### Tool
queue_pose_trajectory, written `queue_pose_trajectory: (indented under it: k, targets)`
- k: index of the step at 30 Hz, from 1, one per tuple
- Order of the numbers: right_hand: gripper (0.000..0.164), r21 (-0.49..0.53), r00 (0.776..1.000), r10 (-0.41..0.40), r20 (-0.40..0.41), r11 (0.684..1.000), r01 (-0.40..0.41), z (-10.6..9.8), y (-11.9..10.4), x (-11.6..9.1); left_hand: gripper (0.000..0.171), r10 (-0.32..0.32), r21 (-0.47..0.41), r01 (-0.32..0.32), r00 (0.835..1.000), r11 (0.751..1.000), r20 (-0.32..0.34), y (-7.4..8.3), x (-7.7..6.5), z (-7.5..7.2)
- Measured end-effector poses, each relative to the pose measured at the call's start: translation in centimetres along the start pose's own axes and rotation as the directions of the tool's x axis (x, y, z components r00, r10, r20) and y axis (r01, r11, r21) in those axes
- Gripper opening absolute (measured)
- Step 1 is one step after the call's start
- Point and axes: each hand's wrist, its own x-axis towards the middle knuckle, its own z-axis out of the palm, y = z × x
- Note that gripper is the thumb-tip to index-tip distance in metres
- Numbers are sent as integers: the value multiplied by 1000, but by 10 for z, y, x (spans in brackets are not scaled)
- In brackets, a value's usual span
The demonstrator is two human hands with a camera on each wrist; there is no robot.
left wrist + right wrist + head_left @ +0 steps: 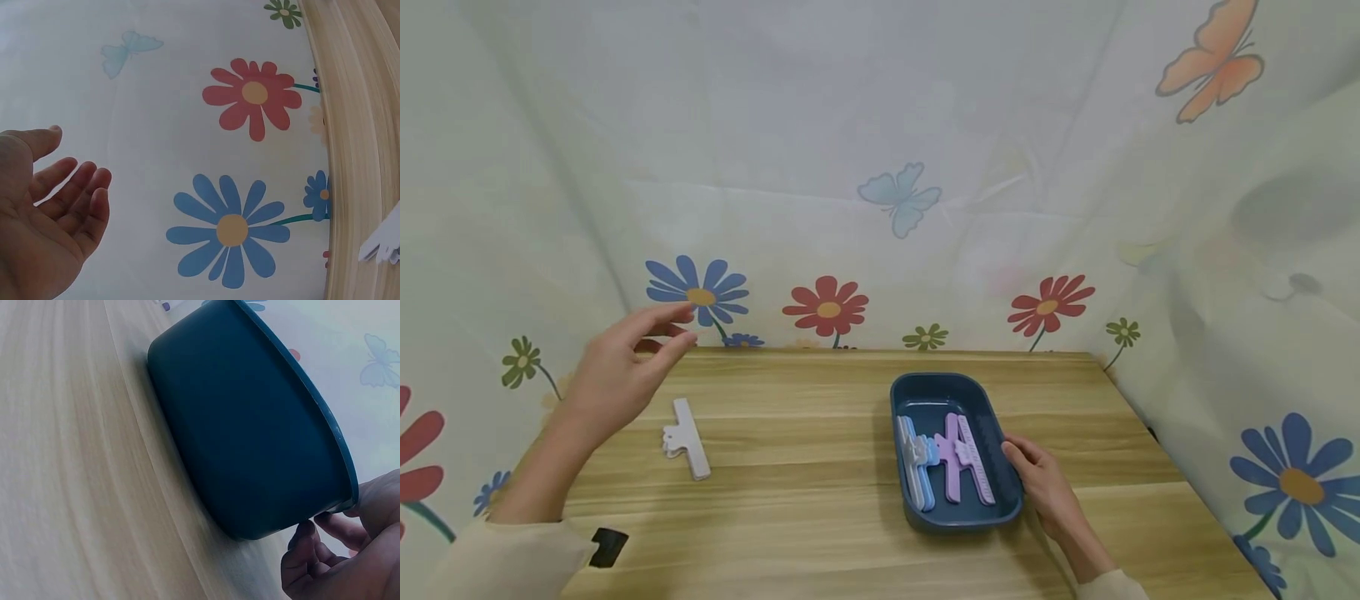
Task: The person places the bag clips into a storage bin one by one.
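Note:
My left hand hovers over the left part of the table, fingers loosely bent and apart from the thumb, with nothing in it. On the wood below it lies a white bag clip. In the left wrist view that clip shows only partly at the right edge. With thumb and fingers my right hand grips the right rim of a dark blue plastic basin. Inside the basin lie a grey-white clip, a blue clip, a purple clip and a pale lilac clip.
The wood-grain table ends at a white curtain printed with flowers and butterflies, which also hangs along both sides. A black piece sits at the left sleeve's cuff.

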Motion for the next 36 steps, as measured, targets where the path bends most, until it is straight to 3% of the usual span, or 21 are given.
queue_pose_trajectory:
  k: [13,21,28,36]
  targets:
    - [45,-1,1000,2,-2,1000,-2,0,0,-1,42,-64,38,64,998,997,-9,-24,-18,-4]
    - [45,4,1000,-2,-3,1000,2,1,1,0,44,-113,54,113,994,992,-6,-38,-30,1]
    - [43,3,1000,8,0,1000,-8,-1,2,0,41,-110,50,110,994,993,-1,-58,-38,7]
    - [42,5,1000,6,-2,1000,-6,-1,2,0,40,-151,23,150,988,988,21,-80,-51,19]
